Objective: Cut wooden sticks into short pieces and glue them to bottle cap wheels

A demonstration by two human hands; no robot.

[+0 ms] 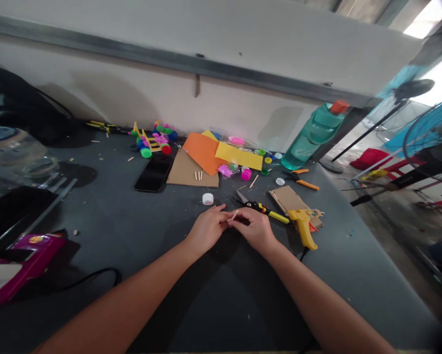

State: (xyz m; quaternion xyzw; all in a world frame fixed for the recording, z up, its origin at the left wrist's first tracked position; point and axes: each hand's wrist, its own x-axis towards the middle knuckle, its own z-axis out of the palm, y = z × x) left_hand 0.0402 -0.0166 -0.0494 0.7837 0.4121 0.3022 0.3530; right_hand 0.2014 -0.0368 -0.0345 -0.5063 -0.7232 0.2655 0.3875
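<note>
My left hand [208, 227] and my right hand [254, 227] meet over the near middle of the dark table, fingertips pinched together. Between them is a short, pale wooden stick [235, 215], its upper end poking out of the right fingers. Whether the left fingertips grip a second small piece is hard to see. A white bottle cap [207, 199] rests just beyond my left hand. Scissors with yellow and black handles [267, 211] lie right behind my right hand. To the right, a yellow hot glue gun [302, 227] leans on a piece of cardboard [288, 200].
Behind lie a black phone [153, 173], cardboard [191, 173] with several short sticks, orange paper [203, 151], yellow paper [240, 155] and colourful caps. A teal bottle [314, 135] and orange-handled pliers [304, 180] are at right. A magenta object [36, 255] and clear jug [14, 150] stand left.
</note>
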